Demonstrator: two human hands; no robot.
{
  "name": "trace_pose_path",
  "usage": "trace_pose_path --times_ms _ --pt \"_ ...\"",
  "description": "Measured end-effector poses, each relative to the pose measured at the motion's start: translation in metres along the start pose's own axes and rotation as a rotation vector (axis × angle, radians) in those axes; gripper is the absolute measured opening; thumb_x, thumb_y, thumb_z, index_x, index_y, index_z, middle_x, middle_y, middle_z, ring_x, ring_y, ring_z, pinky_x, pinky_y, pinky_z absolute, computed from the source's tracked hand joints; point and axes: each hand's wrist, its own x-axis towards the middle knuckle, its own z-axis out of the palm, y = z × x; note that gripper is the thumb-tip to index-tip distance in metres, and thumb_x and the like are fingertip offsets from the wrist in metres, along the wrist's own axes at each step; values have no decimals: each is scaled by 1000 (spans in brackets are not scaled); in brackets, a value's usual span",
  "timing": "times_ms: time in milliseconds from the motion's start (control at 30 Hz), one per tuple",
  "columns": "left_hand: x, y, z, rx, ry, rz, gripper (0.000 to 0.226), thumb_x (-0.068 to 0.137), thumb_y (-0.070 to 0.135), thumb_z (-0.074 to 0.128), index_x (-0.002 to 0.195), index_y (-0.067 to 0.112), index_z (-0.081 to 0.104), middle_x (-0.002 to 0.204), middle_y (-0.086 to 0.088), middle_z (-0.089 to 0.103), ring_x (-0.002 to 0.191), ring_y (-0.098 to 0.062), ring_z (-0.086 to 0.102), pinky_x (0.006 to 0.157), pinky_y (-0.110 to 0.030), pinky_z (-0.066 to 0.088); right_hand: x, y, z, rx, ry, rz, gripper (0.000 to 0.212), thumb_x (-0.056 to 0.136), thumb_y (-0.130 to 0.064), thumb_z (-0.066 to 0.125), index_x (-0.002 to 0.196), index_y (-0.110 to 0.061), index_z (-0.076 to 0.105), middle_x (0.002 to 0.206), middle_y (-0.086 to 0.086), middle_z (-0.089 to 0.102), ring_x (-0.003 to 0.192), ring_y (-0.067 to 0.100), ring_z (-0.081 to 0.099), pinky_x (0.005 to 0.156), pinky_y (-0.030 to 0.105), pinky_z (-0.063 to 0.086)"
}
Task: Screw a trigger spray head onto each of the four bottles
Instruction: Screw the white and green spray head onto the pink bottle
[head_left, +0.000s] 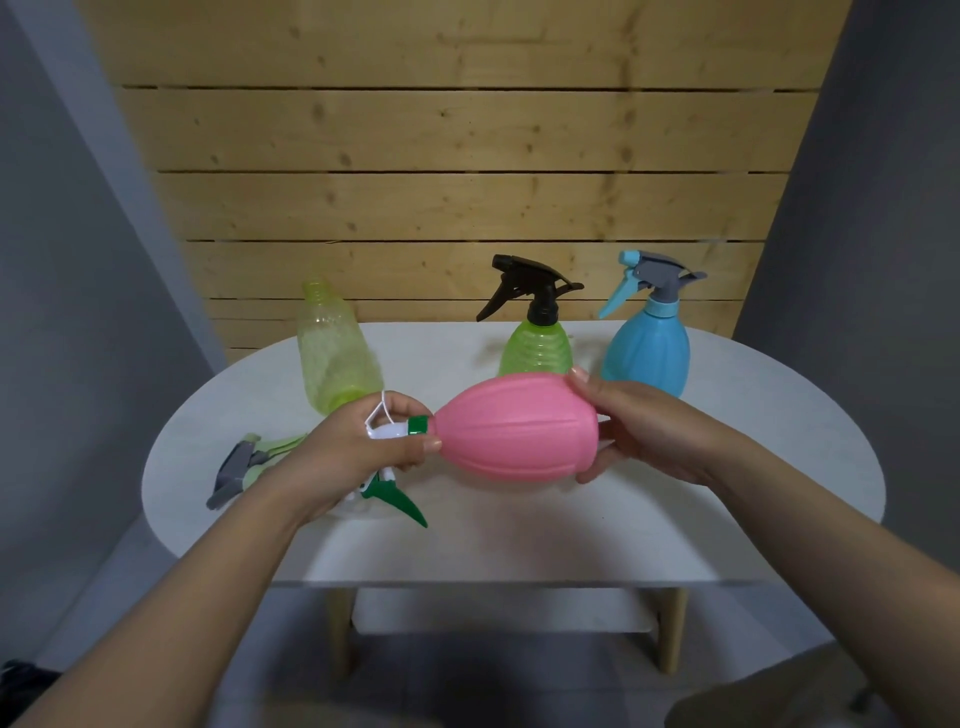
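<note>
My right hand (644, 426) grips the base of a pink ribbed bottle (514, 426), held on its side above the table with its neck pointing left. My left hand (353, 452) is closed around a white and green trigger spray head (395, 441) at that neck; its green collar touches the bottle and its green trigger hangs down. A yellow-green bottle (335, 353) without a head stands at the back left. A green bottle with a black spray head (535, 322) and a blue bottle with a blue-grey head (649, 332) stand at the back.
A loose grey and pale green spray head (244, 467) lies on the white oval table (675, 519) at the left, beside my left wrist. A wooden slat wall rises behind the table. Grey floor lies below the front edge.
</note>
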Motion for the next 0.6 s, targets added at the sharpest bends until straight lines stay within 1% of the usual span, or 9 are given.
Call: trace_pose_path --times_ms 100,167,200,233,300,367,500,533,600 --pt "1 1 -2 -15 22 8 53 49 40 77 91 12 63 63 5 67 60 -9 60 57 -20 50 0 -1 -1 141 -34 -42 66 75 -35 64 136 -29 41 122 17 61 98 32 68 74 39 59" --pt "1 1 -6 -60 24 17 51 48 38 79 90 13 63 63 5 67 60 -9 61 56 -19 50 -2 -3 -3 108 -74 -67 75 71 -18 70 137 -31 38 120 21 63 99 33 68 73 37 59" --pt "0 1 -9 -67 18 25 48 48 37 80 87 15 64 65 5 68 61 -9 62 56 -19 50 -4 -4 -3 57 -75 -71 75 69 -19 71 136 -29 39 114 20 67 94 32 69 71 36 60" --pt "0 1 -10 -52 12 32 44 48 35 83 85 19 66 68 4 70 63 -10 64 58 -20 50 -5 -5 -3 -5 -56 -67 71 70 -27 70 134 -27 41 105 20 70 87 31 70 66 34 60" --pt "-1 -1 -10 3 13 46 39 47 29 87 81 25 69 78 3 72 71 -12 66 61 -22 51 -7 -6 1 -121 9 -47 65 70 -55 60 125 -21 51 88 22 72 71 31 71 55 30 57" --pt "-1 -4 -9 36 57 56 37 49 23 87 83 25 71 86 2 72 75 -9 66 61 -18 50 -5 -5 5 -181 62 -21 74 65 -72 48 116 -20 57 86 24 71 67 30 71 54 31 57" --pt "2 -7 -7 50 140 40 34 58 14 84 88 24 70 91 -1 67 68 1 64 57 -12 48 0 -1 9 -89 74 -43 70 73 -65 45 122 -16 59 108 15 71 94 28 70 75 38 60" --pt "2 -7 -6 50 146 39 34 58 15 84 88 25 70 90 1 68 67 2 64 56 -12 47 1 0 10 -47 85 -54 70 74 -63 46 125 -16 56 110 15 70 95 30 69 75 39 60" --pt "2 -6 -5 45 167 28 34 59 18 83 90 24 70 85 2 71 70 -1 66 60 -14 48 2 0 10 -6 99 -70 70 72 -62 49 134 -30 44 115 11 65 92 31 70 72 38 60"
